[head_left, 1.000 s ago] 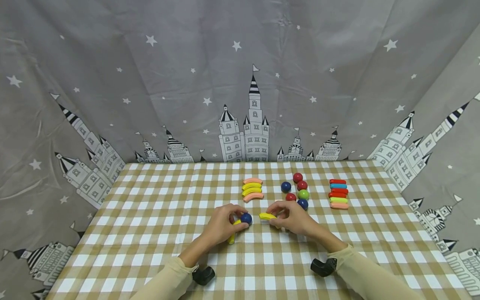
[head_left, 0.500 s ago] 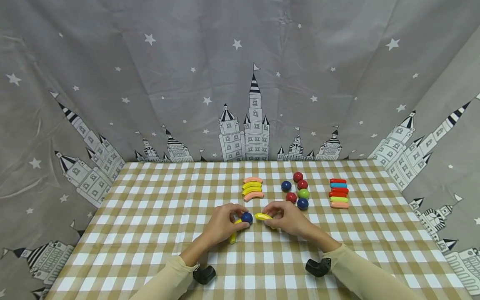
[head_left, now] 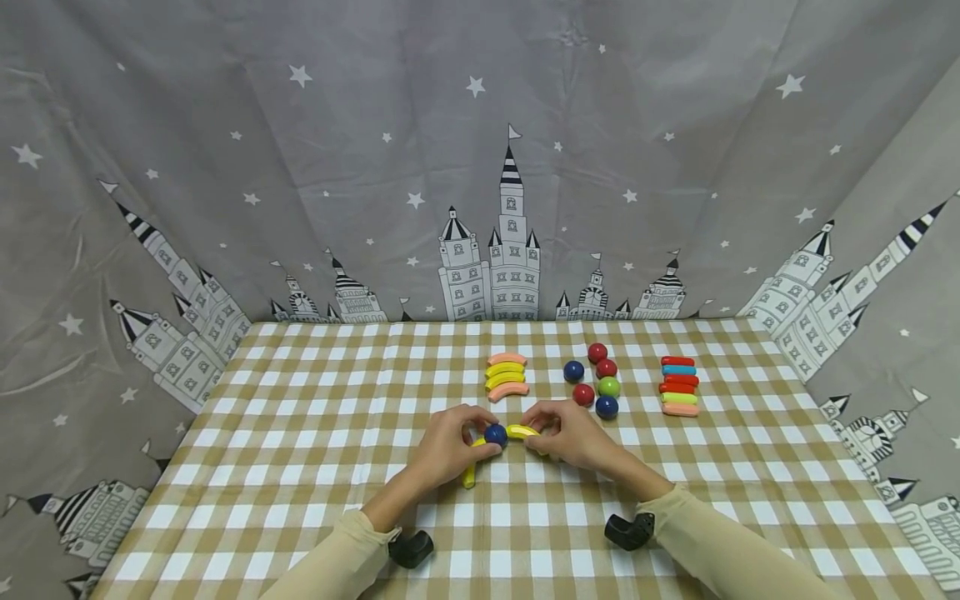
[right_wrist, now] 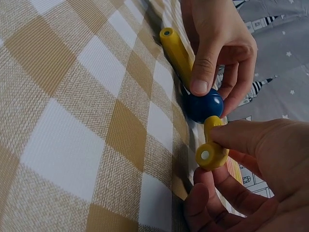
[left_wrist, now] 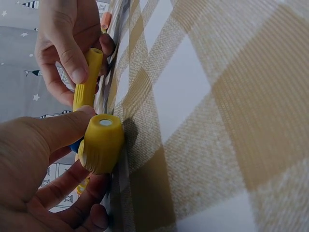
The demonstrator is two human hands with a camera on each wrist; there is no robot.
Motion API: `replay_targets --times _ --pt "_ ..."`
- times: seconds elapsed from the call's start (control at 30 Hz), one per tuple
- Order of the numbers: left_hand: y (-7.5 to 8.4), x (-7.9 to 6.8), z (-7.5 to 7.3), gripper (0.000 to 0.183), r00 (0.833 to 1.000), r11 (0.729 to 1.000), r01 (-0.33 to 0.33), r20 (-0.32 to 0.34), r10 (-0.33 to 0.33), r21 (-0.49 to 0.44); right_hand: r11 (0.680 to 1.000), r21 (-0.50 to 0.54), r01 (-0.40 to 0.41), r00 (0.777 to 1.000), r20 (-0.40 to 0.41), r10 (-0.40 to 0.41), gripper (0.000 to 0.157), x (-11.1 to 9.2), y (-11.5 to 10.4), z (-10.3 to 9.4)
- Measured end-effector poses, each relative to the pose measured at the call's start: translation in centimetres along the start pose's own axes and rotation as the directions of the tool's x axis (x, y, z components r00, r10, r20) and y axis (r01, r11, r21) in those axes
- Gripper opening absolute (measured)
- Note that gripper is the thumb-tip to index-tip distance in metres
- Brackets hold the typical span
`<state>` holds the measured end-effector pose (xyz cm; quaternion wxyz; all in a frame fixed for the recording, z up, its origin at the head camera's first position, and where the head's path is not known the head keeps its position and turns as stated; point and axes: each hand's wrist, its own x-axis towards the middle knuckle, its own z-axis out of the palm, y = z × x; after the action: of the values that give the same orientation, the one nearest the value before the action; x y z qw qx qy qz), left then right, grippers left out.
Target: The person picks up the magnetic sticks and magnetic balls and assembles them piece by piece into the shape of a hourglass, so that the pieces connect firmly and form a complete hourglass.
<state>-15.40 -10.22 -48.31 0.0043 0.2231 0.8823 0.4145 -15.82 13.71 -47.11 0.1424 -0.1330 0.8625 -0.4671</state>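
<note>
My left hand (head_left: pixel 448 446) pinches a glossy blue ball (head_left: pixel 496 435) between thumb and fingers, low over the checked cloth. From that ball a yellow rod (right_wrist: pixel 177 55) runs back toward me, partly covered by the left hand in the head view. A curved yellow rod (head_left: pixel 521 431) is pinched by my right hand (head_left: pixel 573 437), its far end right at the ball's right side. Pale metallic discs show in the rods' ends; the left wrist view has the first rod (left_wrist: pixel 104 147) end-on, with the ball mostly hidden behind the thumb.
Behind the hands lies a row of curved yellow and peach rods (head_left: pixel 506 378). Red, blue and green balls (head_left: pixel 608 387) are grouped to its right. Farther right are several short straight rods (head_left: pixel 678 387) in mixed colours. A grey castle-print curtain (head_left: pixel 337 167) rises behind the table.
My right hand has moved left with the curved yellow rod, closing the gap to the blue ball. The left hand has stayed nearly still, holding the ball.
</note>
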Motion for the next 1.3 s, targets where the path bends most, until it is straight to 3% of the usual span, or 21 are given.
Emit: replay_targets --times 0.4,0.8,1.3 --pt "0.3 0.2 -0.2 0.030 0.998 1.000 0.023 0.052 -0.023 0.007 0.999 -0.047 0.027 0.999 -0.024 -0.028 0.019 0.4 0.1 0.0" --pt "0.3 0.2 -0.3 0.024 0.998 0.999 0.006 0.060 -0.004 -0.034 0.991 -0.098 0.087 0.996 -0.018 -0.089 0.017 1.1 0.1 -0.2" --pt "0.2 0.2 -0.5 0.028 0.992 0.999 0.016 0.129 -0.009 -0.051 0.991 -0.106 0.080 0.996 -0.022 -0.083 0.018 0.9 0.2 -0.2"
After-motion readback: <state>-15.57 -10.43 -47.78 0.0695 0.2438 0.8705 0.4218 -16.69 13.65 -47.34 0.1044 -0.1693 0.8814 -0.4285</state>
